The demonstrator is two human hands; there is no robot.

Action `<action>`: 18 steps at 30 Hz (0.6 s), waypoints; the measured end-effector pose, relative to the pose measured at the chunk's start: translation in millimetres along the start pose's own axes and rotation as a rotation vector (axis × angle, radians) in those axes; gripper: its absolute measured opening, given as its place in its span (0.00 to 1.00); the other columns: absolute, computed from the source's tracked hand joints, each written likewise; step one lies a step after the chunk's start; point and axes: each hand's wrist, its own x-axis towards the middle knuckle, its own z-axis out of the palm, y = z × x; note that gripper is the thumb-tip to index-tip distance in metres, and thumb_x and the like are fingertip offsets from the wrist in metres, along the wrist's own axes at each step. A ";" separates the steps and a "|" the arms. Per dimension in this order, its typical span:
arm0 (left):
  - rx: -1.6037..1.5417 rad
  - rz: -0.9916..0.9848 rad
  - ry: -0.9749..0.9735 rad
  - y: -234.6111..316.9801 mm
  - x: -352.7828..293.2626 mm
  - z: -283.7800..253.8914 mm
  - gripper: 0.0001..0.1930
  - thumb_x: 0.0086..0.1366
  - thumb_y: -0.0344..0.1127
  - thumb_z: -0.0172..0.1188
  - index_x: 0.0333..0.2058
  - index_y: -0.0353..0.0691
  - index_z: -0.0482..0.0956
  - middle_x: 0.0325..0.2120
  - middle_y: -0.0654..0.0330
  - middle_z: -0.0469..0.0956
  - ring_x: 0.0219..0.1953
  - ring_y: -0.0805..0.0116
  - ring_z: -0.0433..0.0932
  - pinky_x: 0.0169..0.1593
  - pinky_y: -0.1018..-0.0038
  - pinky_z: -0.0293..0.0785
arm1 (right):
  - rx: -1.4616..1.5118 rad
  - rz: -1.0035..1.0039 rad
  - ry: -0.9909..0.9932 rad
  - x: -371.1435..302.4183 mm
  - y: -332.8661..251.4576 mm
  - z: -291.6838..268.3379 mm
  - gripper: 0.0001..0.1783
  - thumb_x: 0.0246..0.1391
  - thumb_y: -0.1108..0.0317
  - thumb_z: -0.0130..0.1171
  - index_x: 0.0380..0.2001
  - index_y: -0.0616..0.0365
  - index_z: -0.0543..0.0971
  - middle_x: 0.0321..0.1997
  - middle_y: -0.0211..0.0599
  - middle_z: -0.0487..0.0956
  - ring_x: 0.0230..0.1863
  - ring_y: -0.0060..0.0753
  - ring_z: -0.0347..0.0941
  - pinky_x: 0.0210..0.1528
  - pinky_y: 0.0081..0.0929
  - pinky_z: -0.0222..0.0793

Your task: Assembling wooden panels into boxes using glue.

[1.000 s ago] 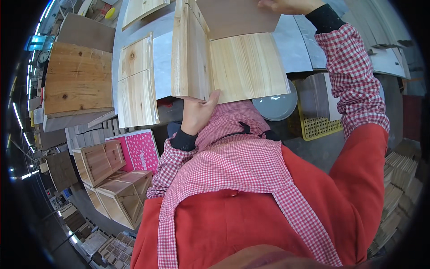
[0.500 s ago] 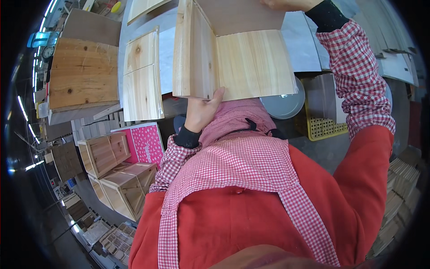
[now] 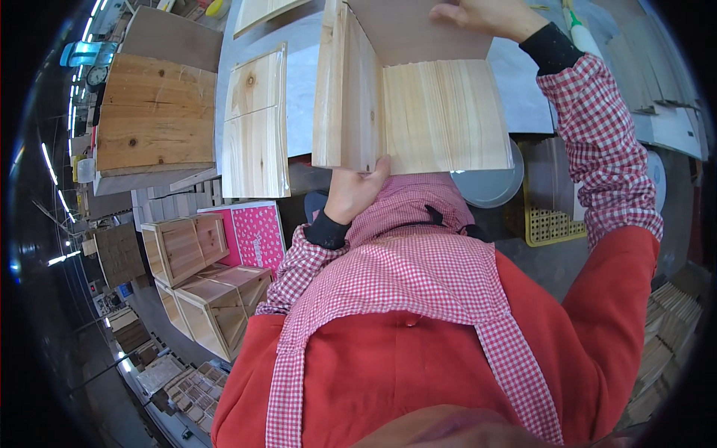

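A partly built pale wooden box (image 3: pixel 444 116) stands in front of me at the table's near edge, with a side panel on its left, a brown board (image 3: pixel 418 37) at its far side and no panel on its right. My left hand (image 3: pixel 358 193) grips the near lower edge, thumb on the wood and fingers hidden beneath. Over the far board, my right hand (image 3: pixel 489 16) is held with thumb or finger stretched out, holding nothing that I can see. The top of the picture cuts part of it off. Beyond its wrist lies a white bottle with a green tip (image 3: pixel 579 33).
Flat wooden panels (image 3: pixel 255 142) lie on the table to the left, beside a stack topped with brown wood (image 3: pixel 153 112). Below the table are a grey round lid or basin (image 3: pixel 489 183) and a yellow crate (image 3: pixel 549 228). Strapped wooden boxes (image 3: pixel 213 299) stand lower left.
The view has shifted, so most things sit further right. My right hand has come slightly nearer over the brown board, and the bottle beyond it now shows. My left hand keeps its grip.
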 end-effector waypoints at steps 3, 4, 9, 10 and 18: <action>0.030 0.083 0.037 -4.5 -1.6 1.8 0.10 0.56 0.31 0.60 0.34 0.30 0.76 0.24 0.54 0.76 0.26 0.65 0.76 0.31 0.71 0.72 | 0.314 -0.239 0.340 5.1 4.9 1.9 0.16 0.37 0.55 0.65 0.21 0.57 0.78 0.20 0.45 0.77 0.26 0.49 0.76 0.28 0.43 0.69; 0.038 0.092 0.045 -3.5 -0.6 0.8 0.10 0.56 0.31 0.60 0.34 0.30 0.76 0.24 0.54 0.76 0.26 0.65 0.76 0.31 0.71 0.72 | 0.169 -0.120 0.168 7.3 2.5 -0.9 0.16 0.37 0.54 0.65 0.21 0.57 0.78 0.20 0.46 0.76 0.26 0.49 0.76 0.28 0.43 0.69; 0.067 0.078 0.023 -1.8 -2.5 -1.1 0.10 0.55 0.31 0.61 0.34 0.30 0.76 0.24 0.52 0.76 0.26 0.62 0.76 0.31 0.69 0.72 | -0.156 0.053 -0.182 14.5 -23.9 -28.4 0.14 0.40 0.58 0.65 0.22 0.58 0.77 0.18 0.43 0.76 0.23 0.46 0.75 0.27 0.40 0.68; 0.077 0.069 0.004 -0.9 -2.2 -1.7 0.10 0.55 0.31 0.61 0.34 0.30 0.76 0.24 0.52 0.76 0.26 0.61 0.76 0.31 0.68 0.72 | -0.176 0.030 -0.187 16.2 -24.8 -30.9 0.13 0.41 0.60 0.65 0.23 0.59 0.77 0.17 0.41 0.75 0.21 0.43 0.75 0.26 0.39 0.68; 0.186 0.102 -0.016 -8.3 -6.7 -3.5 0.14 0.54 0.32 0.62 0.39 0.31 0.75 0.31 0.49 0.77 0.33 0.57 0.77 0.36 0.66 0.74 | -0.130 0.024 -0.064 5.1 -11.5 5.9 0.11 0.45 0.63 0.62 0.26 0.58 0.75 0.23 0.45 0.76 0.29 0.49 0.76 0.30 0.40 0.70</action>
